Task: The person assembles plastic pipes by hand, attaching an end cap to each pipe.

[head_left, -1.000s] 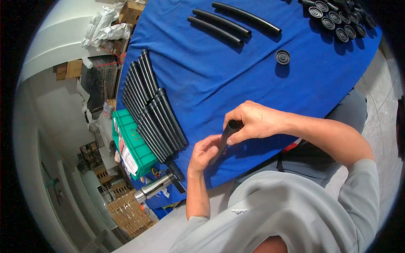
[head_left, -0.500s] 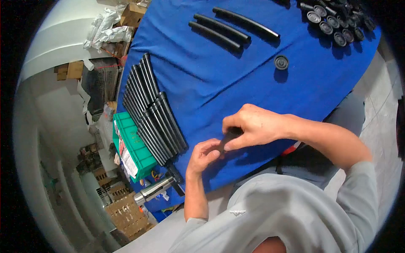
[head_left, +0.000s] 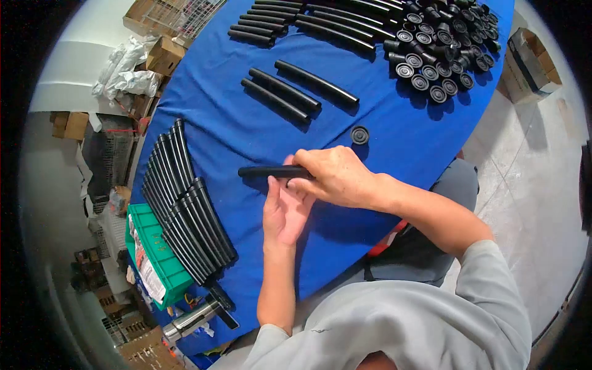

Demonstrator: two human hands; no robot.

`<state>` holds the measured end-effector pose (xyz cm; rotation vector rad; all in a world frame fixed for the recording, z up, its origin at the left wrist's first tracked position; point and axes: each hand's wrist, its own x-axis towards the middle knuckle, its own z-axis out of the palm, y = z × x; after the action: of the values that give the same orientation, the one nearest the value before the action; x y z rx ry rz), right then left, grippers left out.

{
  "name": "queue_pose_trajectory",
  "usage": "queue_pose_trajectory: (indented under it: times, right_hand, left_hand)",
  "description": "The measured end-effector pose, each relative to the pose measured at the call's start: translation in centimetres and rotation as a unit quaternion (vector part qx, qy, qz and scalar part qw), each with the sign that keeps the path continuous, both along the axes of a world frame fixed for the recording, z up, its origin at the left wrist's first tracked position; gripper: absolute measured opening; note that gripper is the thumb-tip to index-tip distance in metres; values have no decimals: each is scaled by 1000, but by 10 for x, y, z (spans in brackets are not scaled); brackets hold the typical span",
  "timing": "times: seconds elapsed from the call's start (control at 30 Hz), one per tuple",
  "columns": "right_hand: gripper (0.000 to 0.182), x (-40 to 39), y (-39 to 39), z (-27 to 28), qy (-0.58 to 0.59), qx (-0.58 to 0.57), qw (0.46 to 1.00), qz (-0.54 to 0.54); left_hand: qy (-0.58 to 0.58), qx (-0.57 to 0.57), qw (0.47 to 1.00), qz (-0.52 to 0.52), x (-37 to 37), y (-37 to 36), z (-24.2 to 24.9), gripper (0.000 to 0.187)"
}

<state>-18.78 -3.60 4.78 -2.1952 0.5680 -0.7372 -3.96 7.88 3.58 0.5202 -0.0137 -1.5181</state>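
A black tube (head_left: 256,172) is held out sideways above the blue cloth, pointing left. My right hand (head_left: 342,176) is closed around its right end, hiding that end. My left hand (head_left: 285,216) is palm up beneath the tube, its thumb against the near side and its fingers reaching behind. A single round black rubber foot (head_left: 359,135) rests on the cloth just beyond my right hand. Farther off lie three loose black tubes (head_left: 300,92).
Stacked black tubes (head_left: 191,209) lie at the left beside a green crate (head_left: 161,259) and a metal cylinder (head_left: 191,320). More tubes (head_left: 336,28) and a heap of round black feet (head_left: 438,55) fill the far side. A cardboard box (head_left: 533,65) stands on the floor at right.
The view has shifted, showing more of the table's far side. The tube, earlier mostly hidden in my hands, now extends sideways to the left. My left hand has turned palm up.
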Motion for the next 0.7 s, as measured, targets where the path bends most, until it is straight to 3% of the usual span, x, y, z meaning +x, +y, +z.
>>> queue_pose_trajectory:
  times: [0.03, 0.07, 0.1, 0.13, 0.27, 0.37, 0.47, 0.57, 0.67, 0.7]
  right_hand:
    - [32, -3, 0, 2, 8, -28, 1000, 0]
    - [34, -4, -2, 5, 14, -57, 998, 2]
    - [46, -14, -6, 24, 109, -89, 990, -4]
    - [54, -20, -11, 31, 97, -124, 987, -42]
    - [50, -47, -31, 32, 227, -180, 938, -191]
    - [39, -60, -38, 14, 332, -119, 927, -129]
    - [35, -64, -42, 6, 298, -143, 936, -124]
    - [38, -53, -45, 10, 113, -71, 988, -79]
    - [37, -35, -41, 8, 31, 63, 996, -53]
    - [37, -28, -37, -6, -7, 191, 979, -68]
  left_hand:
    - [91, -7, 996, 6, 9, -3, -15, 36]
    - [57, -13, 998, 11, 13, -6, -27, 33]
    - [21, -20, 999, 18, 16, -10, -37, 30]
    - [-14, -29, 999, 25, 17, -20, -36, 27]
    - [-99, -107, 986, 84, 31, -47, -35, 17]
    - [-116, -111, 981, 110, 36, -62, -36, 14]
    - [-120, -103, 981, 111, 35, -60, -43, 15]
    - [-145, -120, 975, 115, 34, -58, -44, 21]
    - [-159, -128, 973, 108, 28, -57, -39, 26]
    - [-159, -126, 973, 106, 26, -54, -36, 28]
